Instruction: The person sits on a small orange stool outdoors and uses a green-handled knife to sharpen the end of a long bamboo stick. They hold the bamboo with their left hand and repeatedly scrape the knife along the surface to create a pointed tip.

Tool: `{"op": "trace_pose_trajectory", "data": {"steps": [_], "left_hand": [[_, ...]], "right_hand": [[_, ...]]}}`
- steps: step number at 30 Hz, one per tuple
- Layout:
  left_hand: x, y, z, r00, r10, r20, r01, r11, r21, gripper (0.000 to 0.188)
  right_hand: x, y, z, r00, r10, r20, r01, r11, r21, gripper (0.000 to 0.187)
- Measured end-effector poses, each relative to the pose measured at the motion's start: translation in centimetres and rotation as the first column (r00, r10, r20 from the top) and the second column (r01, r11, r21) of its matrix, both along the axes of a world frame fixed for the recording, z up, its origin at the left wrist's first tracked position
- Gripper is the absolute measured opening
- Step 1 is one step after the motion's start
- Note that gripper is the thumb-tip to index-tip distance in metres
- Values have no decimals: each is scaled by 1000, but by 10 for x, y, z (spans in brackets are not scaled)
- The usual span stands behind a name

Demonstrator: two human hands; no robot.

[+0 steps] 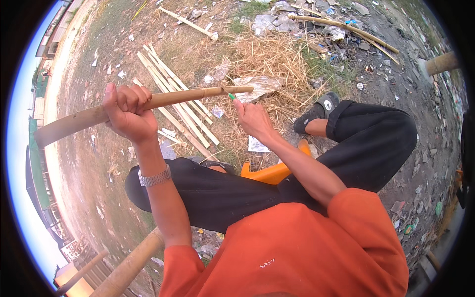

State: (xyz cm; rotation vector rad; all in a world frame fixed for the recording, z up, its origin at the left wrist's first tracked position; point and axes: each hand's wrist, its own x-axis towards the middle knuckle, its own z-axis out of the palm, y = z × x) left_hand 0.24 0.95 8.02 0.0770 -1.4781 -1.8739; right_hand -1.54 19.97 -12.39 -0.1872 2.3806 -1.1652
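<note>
A long tan bamboo piece (183, 96) slants across in front of me, its wide end out to the left and its thin end near the middle. My left hand (129, 111) is closed around it towards the wide end, a metal-banded watch (155, 176) on that wrist. Close to the thin end, my right hand (253, 120) grips a small tool with a green handle (231, 96). A thin part of the tool seems to meet the bamboo, but it is too small to tell its kind.
Split bamboo strips (170, 81) lie on the ground beyond the bamboo, beside dry straw shavings (277, 62). An orange plastic object (269, 174) sits between my legs. Thick poles stand at lower left (129, 266) and far right (442, 63). Litter and a longer stick (346, 27) lie at the back right.
</note>
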Motion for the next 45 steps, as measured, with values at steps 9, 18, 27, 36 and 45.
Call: {"op": "trace_pose_trajectory", "data": {"steps": [9,18,27,36,45], "left_hand": [[3,5,1,998,-47,37,47,999,-15,45],[13,11,2,999,-34,1,34,999,-18,43],[17,23,0,989,-146,17,147,987,-65,43],[20,4,1,991,-134,22,133,991,29,45],[25,-12,-5,885,-463,-53,454,882,-126,41]], "right_hand": [[-10,10,-28,998,-14,-69,21,995,98,66],[-18,10,-50,1000,-15,-22,19,983,183,66],[-41,19,-106,1000,-20,24,10,937,350,63],[-44,42,-163,999,-39,-27,47,908,417,60],[-46,19,6,994,108,26,-111,969,221,71]]}}
